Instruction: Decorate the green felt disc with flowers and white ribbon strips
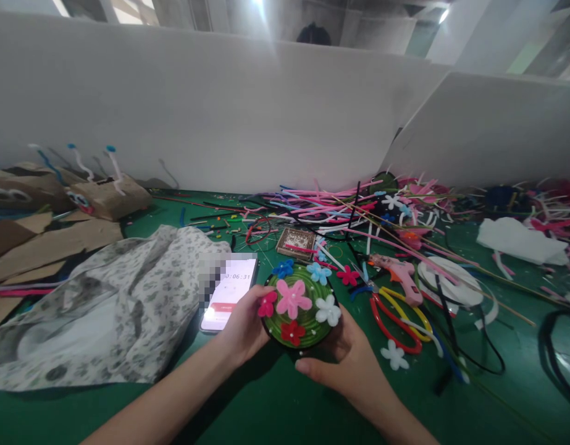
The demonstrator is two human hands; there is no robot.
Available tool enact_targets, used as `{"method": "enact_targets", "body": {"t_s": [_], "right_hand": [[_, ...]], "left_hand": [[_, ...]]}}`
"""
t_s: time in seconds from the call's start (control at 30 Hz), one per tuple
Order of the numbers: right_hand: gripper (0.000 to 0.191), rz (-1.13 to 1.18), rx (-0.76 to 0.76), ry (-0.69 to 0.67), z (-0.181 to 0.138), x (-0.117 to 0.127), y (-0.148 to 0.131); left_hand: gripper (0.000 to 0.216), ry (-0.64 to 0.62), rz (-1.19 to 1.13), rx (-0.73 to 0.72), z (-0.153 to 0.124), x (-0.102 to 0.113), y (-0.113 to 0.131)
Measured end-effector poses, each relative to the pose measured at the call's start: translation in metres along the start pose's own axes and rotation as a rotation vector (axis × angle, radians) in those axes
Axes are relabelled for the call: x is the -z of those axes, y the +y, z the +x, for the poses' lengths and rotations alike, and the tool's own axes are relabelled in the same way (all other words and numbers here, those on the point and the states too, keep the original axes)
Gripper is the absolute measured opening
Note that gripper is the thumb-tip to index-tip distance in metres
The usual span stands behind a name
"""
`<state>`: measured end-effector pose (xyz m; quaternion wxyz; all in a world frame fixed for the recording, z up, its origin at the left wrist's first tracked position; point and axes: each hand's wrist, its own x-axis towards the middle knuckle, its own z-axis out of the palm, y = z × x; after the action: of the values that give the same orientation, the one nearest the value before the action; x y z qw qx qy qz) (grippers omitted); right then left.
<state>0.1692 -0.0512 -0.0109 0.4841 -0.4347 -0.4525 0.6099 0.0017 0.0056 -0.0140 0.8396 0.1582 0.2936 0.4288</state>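
Between my hands is a round green coiled disc (307,290), apparently made of pipe cleaners, with a dark rim. Pipe-cleaner flowers in pink, red, blue and white sit on its face, and small white beads dot it. My left hand (245,324) grips its left edge, thumb near a magenta flower (267,305). My right hand (354,355) holds the lower right side, with its fingers partly hidden beneath and its thumb in front of the near edge. A loose white flower (394,355) lies on the table to the right, near red-and-yellow-handled pliers (396,324).
A lit phone (231,290) lies left of the disc, beside a patterned cloth (127,303). Behind are a small box of beads (296,242) and piled pipe cleaners (322,207). A pink glue gun (402,275) lies right. Cardboard figures (108,194) stand left; a white partition (196,105) closes the back.
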Motion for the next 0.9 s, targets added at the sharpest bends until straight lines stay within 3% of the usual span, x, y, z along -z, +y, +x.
{"method": "enact_targets", "body": {"t_s": [0.27,0.43,0.53,0.63,0.9], "right_hand": [[0.073,0.046,0.007,0.004,0.000,0.003,-0.001],[0.060,0.171,-0.022,0.090,0.003,0.008,-0.001],[0.068,0.198,-0.018,0.064,0.002,0.009,0.003],[0.078,0.156,-0.029,0.022,-0.004,0.007,0.009],[0.071,0.116,-0.043,0.104,-0.008,0.000,0.019]], "left_hand": [[0.018,-0.008,0.012,0.010,0.000,-0.003,0.001],[0.024,0.044,0.066,0.030,-0.002,-0.006,-0.001],[0.026,0.034,0.066,0.029,-0.003,-0.005,-0.001],[0.024,0.026,0.056,0.020,-0.003,-0.004,-0.002],[0.023,-0.012,0.059,0.038,0.000,0.001,-0.005]]}}
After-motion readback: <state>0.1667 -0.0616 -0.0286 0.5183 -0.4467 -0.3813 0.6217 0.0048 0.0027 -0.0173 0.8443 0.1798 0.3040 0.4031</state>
